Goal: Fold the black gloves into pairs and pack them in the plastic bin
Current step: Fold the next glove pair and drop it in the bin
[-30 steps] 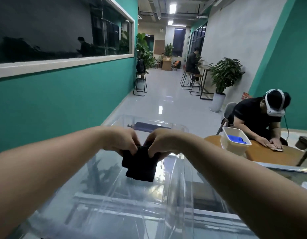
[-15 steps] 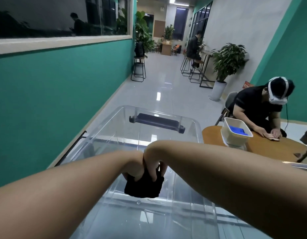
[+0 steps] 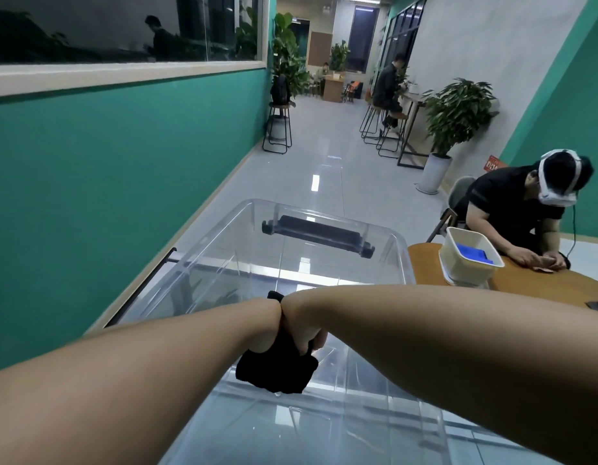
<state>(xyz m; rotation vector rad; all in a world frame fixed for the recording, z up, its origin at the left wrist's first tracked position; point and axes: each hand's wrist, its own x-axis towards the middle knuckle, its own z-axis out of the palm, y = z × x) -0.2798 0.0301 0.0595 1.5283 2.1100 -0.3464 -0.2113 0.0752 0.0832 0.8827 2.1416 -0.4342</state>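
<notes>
Bin interior: the clear plastic bin (image 3: pixel 324 297) is open-topped, with bare floor left and far of the arms.
Far wall: black handle (image 3: pixel 317 234) across it.
Left: green wall (image 3: pixel 123 182) close beside.
Right: wooden table (image 3: pixel 542 283) with a white tub (image 3: pixel 470 263).

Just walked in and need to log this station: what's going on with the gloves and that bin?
A person is holding a folded bundle of black gloves with both hands, the left hand and right hand pressed together and gripping its top. The bundle hangs inside the clear plastic bin, apparently not yet set down or let go. At a wooden table to the right, another person wearing a headset works beside a white tub.
</notes>
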